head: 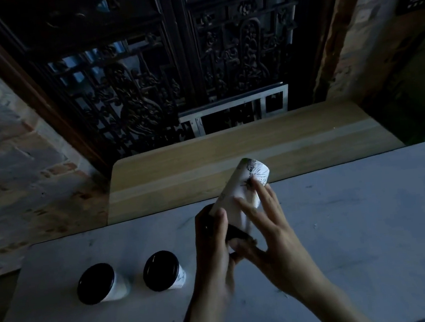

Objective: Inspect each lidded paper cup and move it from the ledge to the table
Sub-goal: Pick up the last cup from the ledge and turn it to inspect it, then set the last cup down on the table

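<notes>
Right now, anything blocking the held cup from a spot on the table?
Nothing visible. The held cup is tilted in both hands above the grey table. The two standing cups are off to the left, leaving bare table below and to the right.

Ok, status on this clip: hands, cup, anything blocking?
Left hand and right hand both on tilted cup, above table. Two lidded cups already down. Nothing blocking.
</notes>
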Motion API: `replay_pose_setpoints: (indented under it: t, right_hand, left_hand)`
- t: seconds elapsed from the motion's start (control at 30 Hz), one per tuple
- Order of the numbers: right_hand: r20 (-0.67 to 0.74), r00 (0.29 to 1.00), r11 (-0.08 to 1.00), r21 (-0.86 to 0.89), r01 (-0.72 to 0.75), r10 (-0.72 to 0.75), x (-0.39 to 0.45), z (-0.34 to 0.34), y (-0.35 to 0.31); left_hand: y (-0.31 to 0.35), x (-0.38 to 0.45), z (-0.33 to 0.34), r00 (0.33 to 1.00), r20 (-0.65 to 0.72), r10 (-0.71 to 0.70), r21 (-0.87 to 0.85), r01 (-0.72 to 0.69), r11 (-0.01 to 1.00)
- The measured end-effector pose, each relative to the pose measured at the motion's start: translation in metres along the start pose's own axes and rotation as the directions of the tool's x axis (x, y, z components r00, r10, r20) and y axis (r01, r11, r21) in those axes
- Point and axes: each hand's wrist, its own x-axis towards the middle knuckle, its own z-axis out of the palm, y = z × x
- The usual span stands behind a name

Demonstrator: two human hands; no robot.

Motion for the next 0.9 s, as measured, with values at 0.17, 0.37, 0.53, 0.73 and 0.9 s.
replay_pose_setpoints:
  t: [0.17,0.37,0.53,0.73,0.9]
  right_hand:
    - [-0.006,0.993,0.98,0.164,-0.112,0.115,0.0,0.006,0.008]
    - [-0.012,0.94,0.891,0.323,-0.32,0.342,-0.004,0.02,0.036]
    - [0.073,0.882,0.779,0.439,-0.447,0.465,-0.012,0.041,0.062]
    - [0.222,0.779,0.554,0.591,-0.586,0.586,-0.013,0.065,0.084]
    - [0.265,0.74,0.511,0.58,-0.635,0.619,-0.011,0.077,0.095]
  left_hand:
    - [-0.01,-0.002,-0.01,0.994,-0.015,-0.112,0.051,0.113,0.992]
    - [-0.027,0.004,-0.032,0.982,-0.019,-0.185,-0.029,0.185,0.982]
    - [-0.053,0.01,-0.049,0.964,-0.063,-0.258,-0.031,0.257,0.966]
    - [-0.082,0.015,-0.069,0.944,-0.126,-0.305,0.024,0.31,0.95]
    - [-0.093,0.021,-0.08,0.918,-0.219,-0.331,0.009,0.341,0.94]
